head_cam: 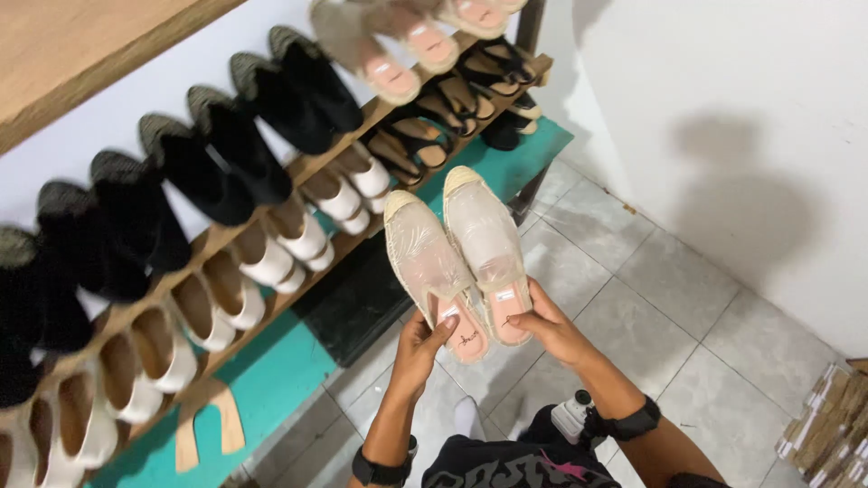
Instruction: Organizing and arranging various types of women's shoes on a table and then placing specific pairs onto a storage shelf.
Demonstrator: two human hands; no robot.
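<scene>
Hands held over a grey tiled floor (651, 334): left hand (421, 348) grips the heel of one beige slip-on shoe (432, 267), right hand (547, 327) grips its twin (488, 244), side by side before a shoe rack (298, 172) of black and white pairs

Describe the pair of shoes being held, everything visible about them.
The pair of pale pink slip-on shoes is backless, with woven straw-coloured rims and toe caps. The uppers are shiny, as if wrapped in clear film. Pink insoles show at the open heels, each bearing a small label. They are held side by side, toes pointing away, above the tiled floor beside the shoe rack. The left hand grips one heel, the right hand the other.
</scene>
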